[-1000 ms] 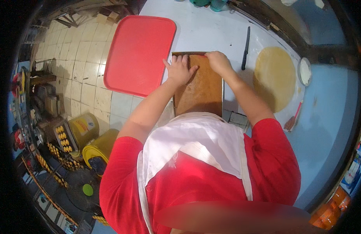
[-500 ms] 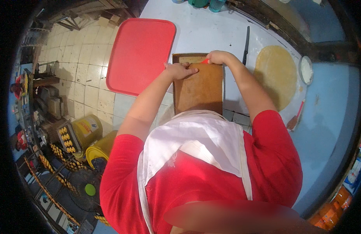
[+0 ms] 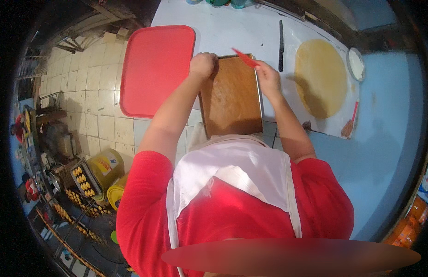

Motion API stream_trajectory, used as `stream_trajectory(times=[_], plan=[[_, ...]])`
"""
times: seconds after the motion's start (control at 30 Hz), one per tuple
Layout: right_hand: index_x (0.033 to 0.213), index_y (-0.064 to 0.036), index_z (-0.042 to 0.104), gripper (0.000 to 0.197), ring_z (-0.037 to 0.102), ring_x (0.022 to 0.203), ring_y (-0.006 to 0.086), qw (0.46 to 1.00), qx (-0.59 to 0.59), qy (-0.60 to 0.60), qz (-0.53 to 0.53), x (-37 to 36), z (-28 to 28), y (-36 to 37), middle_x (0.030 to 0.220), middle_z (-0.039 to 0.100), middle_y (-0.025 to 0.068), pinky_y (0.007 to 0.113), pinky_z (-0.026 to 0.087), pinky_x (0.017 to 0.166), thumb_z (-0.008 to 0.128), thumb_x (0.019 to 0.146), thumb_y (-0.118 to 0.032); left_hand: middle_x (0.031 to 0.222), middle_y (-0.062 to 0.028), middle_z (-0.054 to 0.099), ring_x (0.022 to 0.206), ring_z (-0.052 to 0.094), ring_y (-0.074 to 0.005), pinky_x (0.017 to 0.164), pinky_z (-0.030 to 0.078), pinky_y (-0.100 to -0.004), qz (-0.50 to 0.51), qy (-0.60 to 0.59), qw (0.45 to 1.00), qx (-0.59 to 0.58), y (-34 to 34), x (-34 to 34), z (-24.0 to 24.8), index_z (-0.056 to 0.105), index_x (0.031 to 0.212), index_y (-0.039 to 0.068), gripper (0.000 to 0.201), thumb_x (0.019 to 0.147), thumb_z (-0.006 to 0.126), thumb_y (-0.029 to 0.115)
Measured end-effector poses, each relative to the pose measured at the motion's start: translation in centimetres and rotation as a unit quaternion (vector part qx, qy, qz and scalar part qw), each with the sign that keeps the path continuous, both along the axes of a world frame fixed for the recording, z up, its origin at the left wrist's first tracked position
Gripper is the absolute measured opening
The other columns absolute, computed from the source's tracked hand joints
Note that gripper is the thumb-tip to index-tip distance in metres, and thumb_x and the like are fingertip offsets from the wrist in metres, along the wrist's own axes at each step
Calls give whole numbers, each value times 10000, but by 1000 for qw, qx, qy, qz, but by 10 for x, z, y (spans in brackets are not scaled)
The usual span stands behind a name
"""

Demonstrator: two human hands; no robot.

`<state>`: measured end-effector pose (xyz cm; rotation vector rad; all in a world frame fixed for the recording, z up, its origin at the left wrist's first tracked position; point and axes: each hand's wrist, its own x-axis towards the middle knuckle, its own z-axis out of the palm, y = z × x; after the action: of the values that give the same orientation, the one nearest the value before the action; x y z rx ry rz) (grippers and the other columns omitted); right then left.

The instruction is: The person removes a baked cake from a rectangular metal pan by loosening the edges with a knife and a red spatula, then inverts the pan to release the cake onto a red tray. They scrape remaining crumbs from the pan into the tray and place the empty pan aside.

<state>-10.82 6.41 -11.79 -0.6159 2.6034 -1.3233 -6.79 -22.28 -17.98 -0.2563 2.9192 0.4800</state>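
A rectangular metal baking pan (image 3: pixel 260 99) rests close against my apron, filled by a flat brown sheet cake (image 3: pixel 230 99). My left hand (image 3: pixel 203 64) is closed at the pan's far left corner, fingers curled over the rim and partly hidden. In my right hand (image 3: pixel 268 79) is a thin red plastic scraper (image 3: pixel 244 57), pinched between thumb and fingers above the far right corner. Its blade points up and to the left, over the pan's far edge.
Left of the pan lies a red tray (image 3: pixel 158 71). To the right are a black-handled knife (image 3: pixel 281 46), a round yellowish sheet (image 3: pixel 321 78), a white bowl (image 3: pixel 356 64) and a red-handled brush (image 3: pixel 350 121). Yellow buckets (image 3: pixel 105 168) stand on the floor at left.
The scraper has come up from the far edge and moved right with my right hand. My left hand went from the cake's far edge to the pan's corner; the cake now covers the far end.
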Motion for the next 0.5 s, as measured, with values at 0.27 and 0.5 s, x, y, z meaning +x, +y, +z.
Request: stream_trajectory(times=[0.27,0.5], plan=[[1294,-75,713,399,679,1126,278,907,-186,-123,-358,46,-66,149,1259,741,77,425,492,1032,595,1092,-397,1120,-170,774,1041,757,-376,853,615,-503,12,-56,998,-33,-4,33,11,568,1502,239,455,1061,474,187],[1429,-165,594,417,677,1148,259,771,-328,-406,-366,70,-88,156,1304,719,28,512,509,964,588,1094,-413,1064,-269,762,1016,749,-449,830,595,-580,78,-111,989,57,16,160,7,466,1570,168,536,1035,493,192]])
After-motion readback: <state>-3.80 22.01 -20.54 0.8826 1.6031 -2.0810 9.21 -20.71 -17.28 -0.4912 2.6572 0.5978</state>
